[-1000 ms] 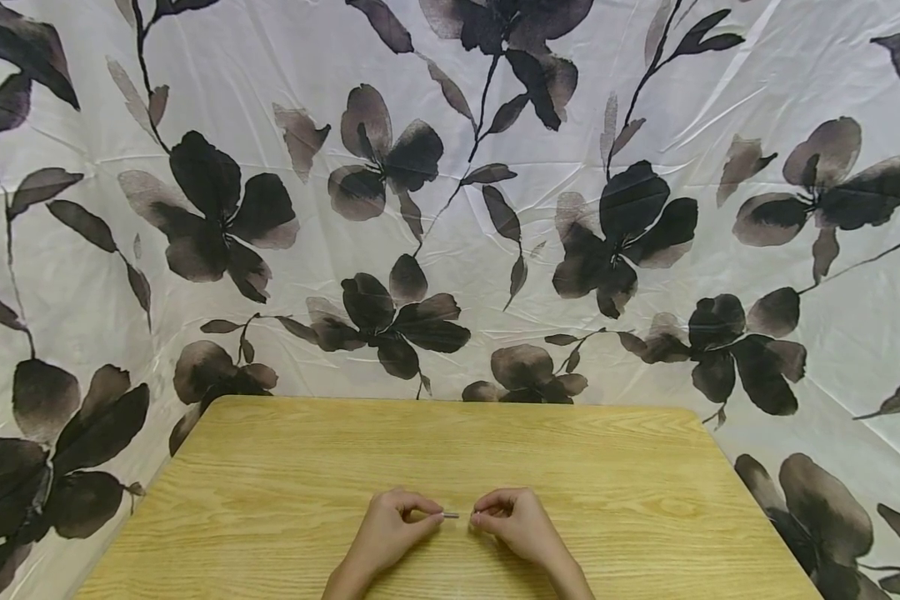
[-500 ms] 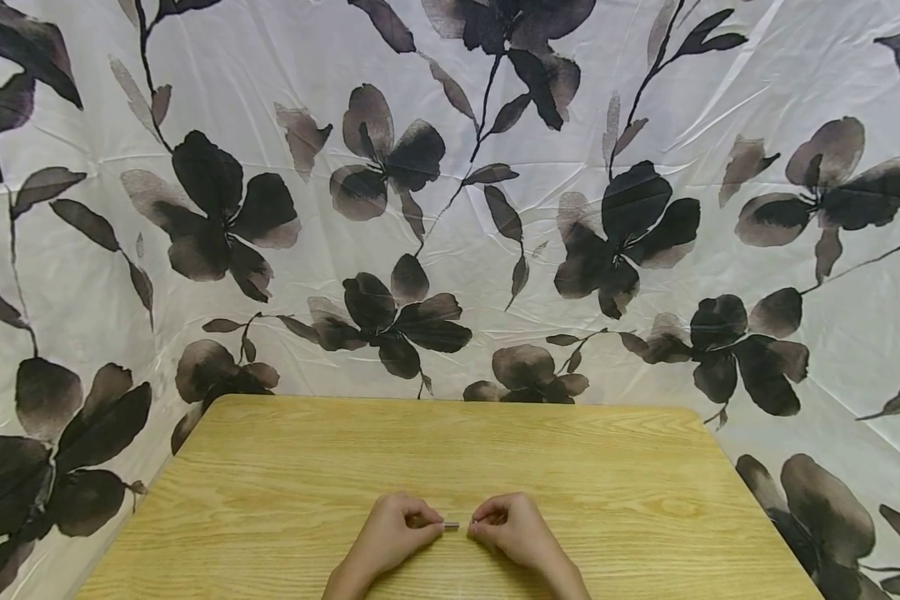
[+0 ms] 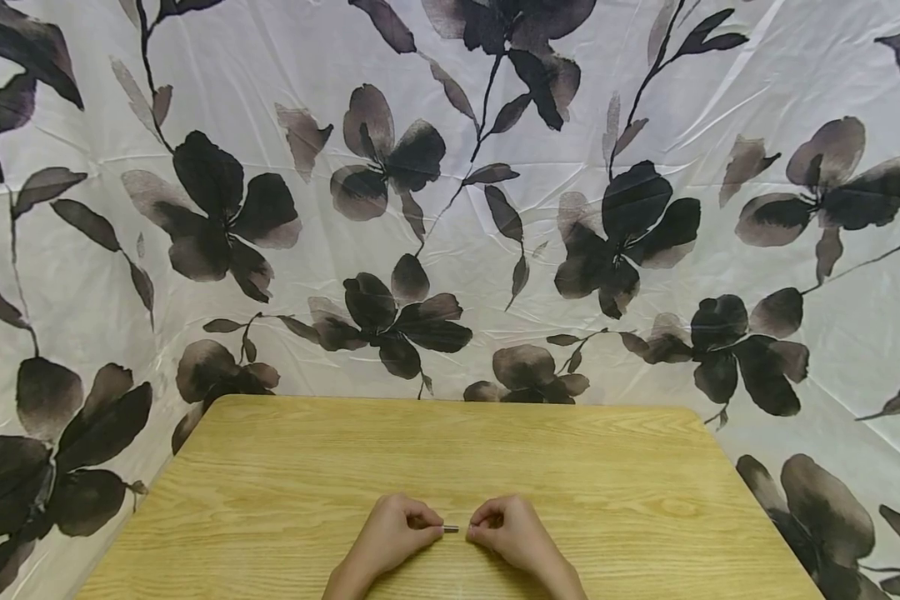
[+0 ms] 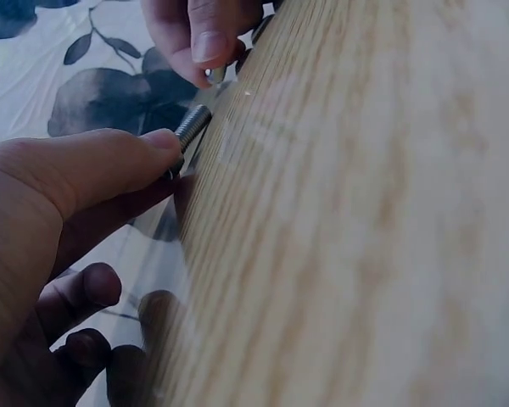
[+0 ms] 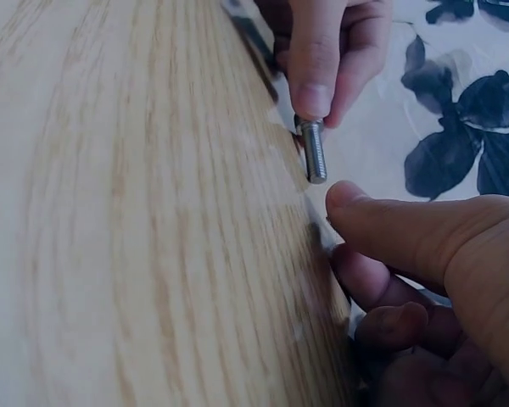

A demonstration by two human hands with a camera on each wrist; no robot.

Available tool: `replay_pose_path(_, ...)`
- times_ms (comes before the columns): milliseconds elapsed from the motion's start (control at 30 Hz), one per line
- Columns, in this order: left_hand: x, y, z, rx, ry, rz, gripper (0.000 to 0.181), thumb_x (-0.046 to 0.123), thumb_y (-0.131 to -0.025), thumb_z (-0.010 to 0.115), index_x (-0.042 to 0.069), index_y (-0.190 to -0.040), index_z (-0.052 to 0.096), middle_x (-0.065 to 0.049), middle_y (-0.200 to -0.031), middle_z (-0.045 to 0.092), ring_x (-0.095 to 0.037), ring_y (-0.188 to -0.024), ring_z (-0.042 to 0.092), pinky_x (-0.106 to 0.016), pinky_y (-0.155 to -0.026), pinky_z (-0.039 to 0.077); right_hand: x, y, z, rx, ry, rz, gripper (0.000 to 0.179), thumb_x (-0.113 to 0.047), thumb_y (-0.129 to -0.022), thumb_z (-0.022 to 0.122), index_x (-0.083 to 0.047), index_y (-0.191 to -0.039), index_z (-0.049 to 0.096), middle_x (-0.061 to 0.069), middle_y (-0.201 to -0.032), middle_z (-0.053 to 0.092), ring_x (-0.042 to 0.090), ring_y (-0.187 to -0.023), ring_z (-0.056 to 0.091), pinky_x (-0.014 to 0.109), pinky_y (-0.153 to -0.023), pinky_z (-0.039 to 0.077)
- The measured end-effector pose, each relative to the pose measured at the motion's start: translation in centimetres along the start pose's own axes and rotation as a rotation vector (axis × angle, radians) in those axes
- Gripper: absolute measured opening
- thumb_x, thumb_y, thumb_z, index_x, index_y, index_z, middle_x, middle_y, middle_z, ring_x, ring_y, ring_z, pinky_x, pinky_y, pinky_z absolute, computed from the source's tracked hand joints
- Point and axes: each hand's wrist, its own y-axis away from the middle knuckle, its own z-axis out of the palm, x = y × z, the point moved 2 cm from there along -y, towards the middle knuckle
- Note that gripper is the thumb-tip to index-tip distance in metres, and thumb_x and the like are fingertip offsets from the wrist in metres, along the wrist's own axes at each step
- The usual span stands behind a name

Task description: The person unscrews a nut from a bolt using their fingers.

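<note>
Between thumb and forefinger, my left hand (image 3: 393, 533) pinches a silver bolt (image 3: 451, 529) by its head end. The bolt's threaded shank (image 4: 193, 125) points toward the right hand, low over the wooden table. My right hand (image 3: 516, 533) faces it and pinches a small metal nut (image 4: 215, 75), mostly covered by the fingertips. In the right wrist view, the bolt (image 5: 316, 157) ends just short of the right thumb (image 5: 348, 197), and the nut is hidden. A narrow gap separates the bolt's tip from the right fingertips.
Yellow wood-grain table (image 3: 450, 450) lies under both hands, with rounded far corners. Behind it and along both sides hangs a white cloth (image 3: 495, 275) printed with dark flowers.
Both hands have come down a little toward the near edge of the table. The right hand has shifted slightly left, narrowing the gap to the bolt's tip. Both grips stay the same.
</note>
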Motion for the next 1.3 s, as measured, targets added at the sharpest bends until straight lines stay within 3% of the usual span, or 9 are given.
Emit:
replay_pose_path(400, -0.02, 0.09, -0.02, -0.002, -0.024, -0.012, 0.004, 0.02, -0.084, 0.086, 0.022, -0.087, 0.084, 0.009, -0.092, 0.079, -0.005, -0.087, 0.071, -0.025, -0.077, 0.056, 0.07, 0.19, 0.27, 0.009, 0.026, 0.013, 0.005, -0.015, -0.089, 0.081, -0.01, -0.09, 0.08, -0.006, -0.082, 0.069, 0.004, -0.071, 0.059, 0.021, -0.064, 0.05)
replay_pose_path(700, 0.14, 0.08, 0.1, -0.012, -0.003, -0.013, 0.004, 0.02, -0.085, 0.085, 0.02, -0.089, 0.084, 0.008, -0.093, 0.079, -0.004, -0.087, 0.07, -0.025, -0.077, 0.056, -0.09, 0.31, 0.14, -0.005, 0.021, 0.007, 0.007, -0.012, -0.09, 0.079, -0.006, -0.094, 0.079, -0.004, -0.084, 0.07, 0.003, -0.073, 0.06, 0.02, -0.067, 0.051)
replay_pose_path(1300, 0.18, -0.07, 0.06, -0.019, -0.049, -0.019, 0.006, 0.023, -0.084, 0.085, 0.023, -0.09, 0.084, 0.011, -0.095, 0.078, -0.006, -0.093, 0.07, -0.026, -0.08, 0.055, -0.09, 0.3, 0.26, -0.003, 0.017, 0.011, 0.004, -0.01, -0.088, 0.08, -0.009, -0.09, 0.077, -0.007, -0.077, 0.066, 0.002, -0.068, 0.057, 0.019, -0.062, 0.048)
